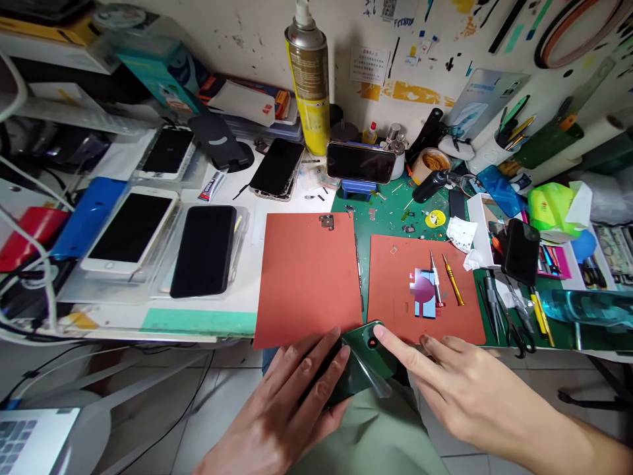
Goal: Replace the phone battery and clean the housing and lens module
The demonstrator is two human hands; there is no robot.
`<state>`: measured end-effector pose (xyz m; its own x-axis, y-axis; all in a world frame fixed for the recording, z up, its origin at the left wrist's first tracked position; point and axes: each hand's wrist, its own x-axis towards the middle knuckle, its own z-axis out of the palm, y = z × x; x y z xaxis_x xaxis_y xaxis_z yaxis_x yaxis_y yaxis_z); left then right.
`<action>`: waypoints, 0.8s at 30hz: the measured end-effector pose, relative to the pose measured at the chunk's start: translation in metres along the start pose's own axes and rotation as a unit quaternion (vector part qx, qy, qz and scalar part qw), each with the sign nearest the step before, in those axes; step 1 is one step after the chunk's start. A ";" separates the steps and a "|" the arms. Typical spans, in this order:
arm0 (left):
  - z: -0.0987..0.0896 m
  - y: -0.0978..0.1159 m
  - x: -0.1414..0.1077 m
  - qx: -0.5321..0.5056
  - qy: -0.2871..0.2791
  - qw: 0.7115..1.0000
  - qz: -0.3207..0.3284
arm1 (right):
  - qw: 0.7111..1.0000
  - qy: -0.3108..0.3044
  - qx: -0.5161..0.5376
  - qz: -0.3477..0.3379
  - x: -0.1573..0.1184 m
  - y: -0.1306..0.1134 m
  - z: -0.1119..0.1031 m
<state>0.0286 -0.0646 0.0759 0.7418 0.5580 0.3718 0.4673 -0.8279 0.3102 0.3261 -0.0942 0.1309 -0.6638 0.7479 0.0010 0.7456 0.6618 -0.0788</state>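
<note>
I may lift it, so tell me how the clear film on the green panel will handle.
The clear film is probably floppy, since its loose end bends past the edge of the green panel. It looks thin, so likely light; its sheen suggests it could be slippery.

Fairly bright, cool indoor light, seemingly from above, fell across the white-and-green worktop [198, 306], while the upper-left corner sank into dim shadow. A pale streak of glare ran along the clear, thin plastic film [368, 369] over the glossy dark-green rectangular panel [388, 359], and soft highlights marked the tall yellow-and-bronze spray can [309, 99]. The middle looked reasonably crisp, though small print on the white paper notice [370, 64] stayed illegible. Wide-angle distortion tilted and stretched the outer areas, notably the translucent teal bottle [588, 308] and the silver laptop [34, 432].
</note>
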 end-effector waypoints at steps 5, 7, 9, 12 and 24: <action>0.001 0.002 -0.006 -0.023 0.005 1.000 -0.002 | 0.997 -0.038 -0.023 -0.060 0.003 -0.001 -0.001; 0.002 0.004 -0.007 -0.022 0.007 1.000 -0.002 | 0.995 -0.037 -0.028 -0.087 0.000 -0.002 -0.004; 0.003 0.004 -0.008 -0.016 0.013 1.000 -0.006 | 0.995 -0.029 -0.027 -0.090 -0.004 -0.002 -0.009; 0.003 0.003 -0.008 -0.014 0.024 1.000 -0.012 | 0.997 -0.002 -0.011 -0.076 -0.012 0.000 -0.015; -0.006 0.002 -0.002 0.019 0.010 1.000 -0.008 | 0.994 0.078 0.073 0.026 -0.035 -0.003 -0.005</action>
<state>0.0255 -0.0673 0.0810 0.7250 0.5718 0.3841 0.4967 -0.8203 0.2836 0.3476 -0.1220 0.1361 -0.5988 0.7872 0.1478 0.7543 0.6163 -0.2262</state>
